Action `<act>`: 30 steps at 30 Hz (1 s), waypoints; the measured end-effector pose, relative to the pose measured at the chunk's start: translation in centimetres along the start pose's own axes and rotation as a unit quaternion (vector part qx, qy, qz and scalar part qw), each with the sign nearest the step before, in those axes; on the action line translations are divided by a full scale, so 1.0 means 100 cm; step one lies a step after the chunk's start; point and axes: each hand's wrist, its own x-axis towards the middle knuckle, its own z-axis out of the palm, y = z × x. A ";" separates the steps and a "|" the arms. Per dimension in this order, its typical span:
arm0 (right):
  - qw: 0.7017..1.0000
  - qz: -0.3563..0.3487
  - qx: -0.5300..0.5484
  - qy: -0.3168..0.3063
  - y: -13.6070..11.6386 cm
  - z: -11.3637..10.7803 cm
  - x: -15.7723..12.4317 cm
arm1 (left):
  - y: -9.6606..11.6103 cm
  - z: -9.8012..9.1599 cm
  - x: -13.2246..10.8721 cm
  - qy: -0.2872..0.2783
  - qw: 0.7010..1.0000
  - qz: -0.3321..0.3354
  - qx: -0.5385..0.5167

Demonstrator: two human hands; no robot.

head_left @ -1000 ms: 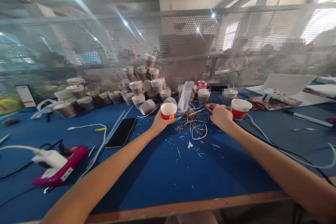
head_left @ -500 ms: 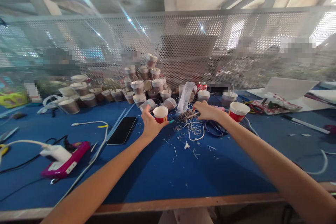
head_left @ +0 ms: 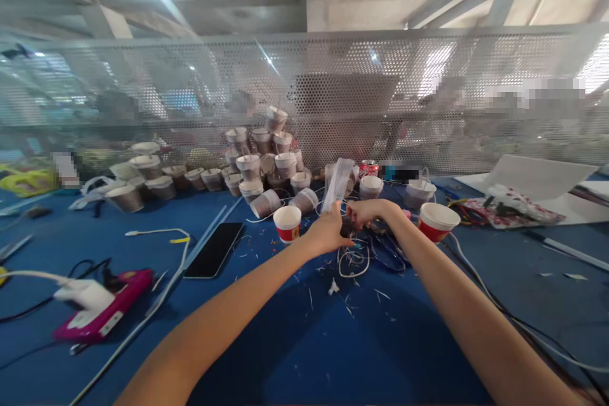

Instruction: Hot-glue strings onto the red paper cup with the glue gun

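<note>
My left hand (head_left: 327,232) is over the middle of the table, thumb and fingers apart around the near side of a brown tangle of twine (head_left: 351,226). Close by on its right, my right hand (head_left: 367,210) has its fingers curled down at the same tangle; what they pinch is hidden. A red and white paper cup (head_left: 288,224) stands upright beside my left forearm, touched by neither hand. Behind my left fingers rises a bundle of white strands (head_left: 339,183). Loops of white string (head_left: 354,263) and small scraps lie below the hands.
Stacked brown cups (head_left: 250,168) line the back. Another red cup (head_left: 438,222) stands right of my right forearm, with blue-handled scissors (head_left: 387,250) to its left. A soda can (head_left: 368,169) is behind. On the left lie a phone (head_left: 214,250) and a purple power strip (head_left: 104,311).
My left hand has let go of the red paper cup and moved right to the twine tangle. The cup now stands alone. My right hand stays at the tangle, its fingers more curled.
</note>
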 end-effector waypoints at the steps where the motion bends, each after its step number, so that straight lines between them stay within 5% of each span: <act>1: 1.000 -0.001 0.018 0.000 0.002 -0.003 -0.003 | 0.002 -0.003 0.008 -0.053 0.998 -0.009 0.033; 7: 0.995 -0.016 0.097 0.031 0.022 -0.036 -0.036 | -0.001 -0.024 0.020 -0.142 0.986 0.028 0.086; 11: 0.995 0.064 0.072 -0.017 0.031 -0.047 -0.046 | -0.010 -0.040 0.016 -0.163 0.981 0.027 0.106; 16: 0.988 0.144 -0.038 -0.045 0.018 -0.028 -0.028 | -0.016 -0.055 0.014 -0.165 0.979 0.036 0.112; 27: 0.986 0.129 -0.102 0.017 -0.001 -0.001 -0.003 | -0.012 -0.095 0.005 -0.148 0.985 0.059 0.071; 30: 0.986 0.120 -0.102 0.045 0.002 -0.002 -0.001 | -0.010 -0.109 0.000 -0.105 0.992 0.054 0.053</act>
